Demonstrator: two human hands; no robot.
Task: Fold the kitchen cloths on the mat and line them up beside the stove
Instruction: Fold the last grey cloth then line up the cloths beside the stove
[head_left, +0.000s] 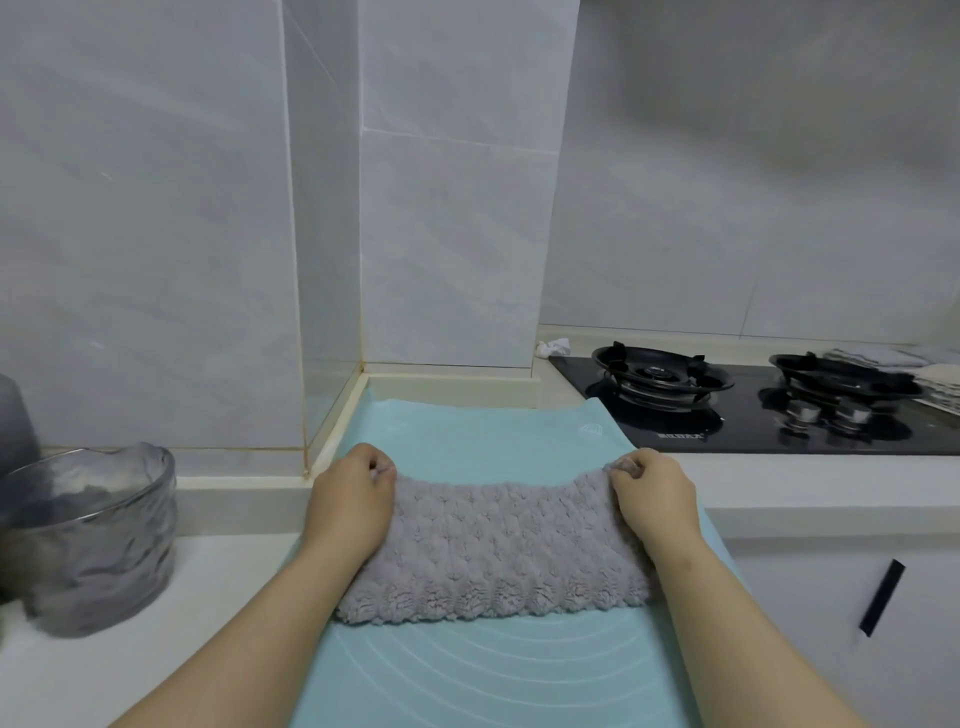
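Both hands — the left hand (353, 499) and the right hand (655, 493) — pinch with curled fingers the far corners of the grey cloth (493, 551) on the mat (467, 675), so folding is in hand — next, probably, bring the pinched edge over evenly.

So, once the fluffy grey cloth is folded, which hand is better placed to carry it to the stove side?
Probably the right hand: it pinches the fluffy grey cloth at the corner nearer the black glass stove. The left hand grips the wall-side corner and would cross the light blue mat.
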